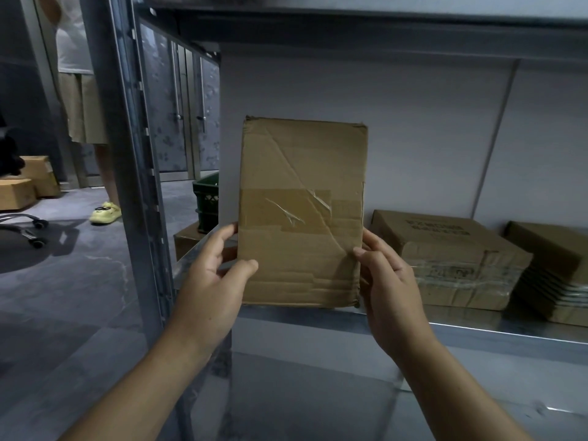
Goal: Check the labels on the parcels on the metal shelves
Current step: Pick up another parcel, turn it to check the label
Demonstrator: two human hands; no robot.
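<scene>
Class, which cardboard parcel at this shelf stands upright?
The taped parcel gripped by the left hand and right hand stands on end; the printed parcel and the stack to its right lie flat.

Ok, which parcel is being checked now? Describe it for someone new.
Find the grey metal shelf with flat brown cardboard boxes lying at its right. Left of them, the left hand and right hand hold a thin brown cardboard parcel upright at the shelf's front edge. Only it stands on end, with a diagonal crease and a tape band across it.
</scene>
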